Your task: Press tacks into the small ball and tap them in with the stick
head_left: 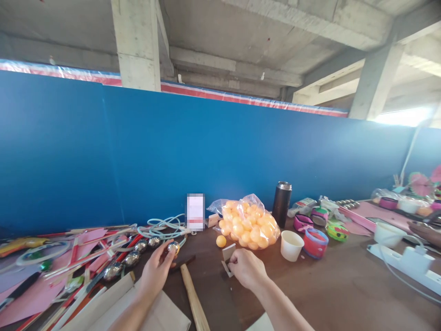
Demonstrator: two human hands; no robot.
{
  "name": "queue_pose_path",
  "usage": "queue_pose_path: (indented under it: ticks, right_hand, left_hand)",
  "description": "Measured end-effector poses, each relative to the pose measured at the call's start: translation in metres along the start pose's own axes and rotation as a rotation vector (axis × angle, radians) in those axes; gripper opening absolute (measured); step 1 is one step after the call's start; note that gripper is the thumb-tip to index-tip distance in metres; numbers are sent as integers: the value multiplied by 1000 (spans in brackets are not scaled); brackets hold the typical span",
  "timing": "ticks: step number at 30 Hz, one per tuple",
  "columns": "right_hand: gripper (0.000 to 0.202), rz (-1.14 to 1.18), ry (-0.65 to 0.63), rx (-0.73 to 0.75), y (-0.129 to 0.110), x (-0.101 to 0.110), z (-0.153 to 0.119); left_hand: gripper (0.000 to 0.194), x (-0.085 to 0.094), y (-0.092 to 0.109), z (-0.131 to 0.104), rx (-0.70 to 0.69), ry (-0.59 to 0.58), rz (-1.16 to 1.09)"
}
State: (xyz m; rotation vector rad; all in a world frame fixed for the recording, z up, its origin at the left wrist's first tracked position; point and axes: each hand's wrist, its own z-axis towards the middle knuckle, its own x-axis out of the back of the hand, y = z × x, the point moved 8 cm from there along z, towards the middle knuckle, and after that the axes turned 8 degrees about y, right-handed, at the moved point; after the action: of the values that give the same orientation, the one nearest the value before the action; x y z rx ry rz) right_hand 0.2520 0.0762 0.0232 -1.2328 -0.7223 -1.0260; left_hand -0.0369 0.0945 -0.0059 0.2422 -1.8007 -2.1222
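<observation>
Head view: left hand (155, 267) fingers are gripping a shiny ball (173, 247) at the tips, probably keeping most surface exposed. Right hand (250, 268) fingers are curling at a small box (228, 252); grip unclear. Beyond, a clear bag (215, 206) is corralling orange balls (246, 228), likely against rolling.

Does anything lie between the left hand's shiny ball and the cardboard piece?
Yes: the hammer lies on the table between the shiny ball in the left hand and the cardboard piece at the right hand. Nothing else visible lies there.
</observation>
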Motion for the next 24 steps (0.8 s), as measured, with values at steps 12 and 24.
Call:
queue_pose_path:
  ticks: [12, 24]
  right_hand:
    - [15, -29, 55, 42, -4, 0, -2]
    - [13, -25, 75, 30, -5, 2, -1]
  left_hand:
    - [51, 0, 1, -1, 4, 1, -18]
    - [51, 0, -2, 0, -5, -8, 2]
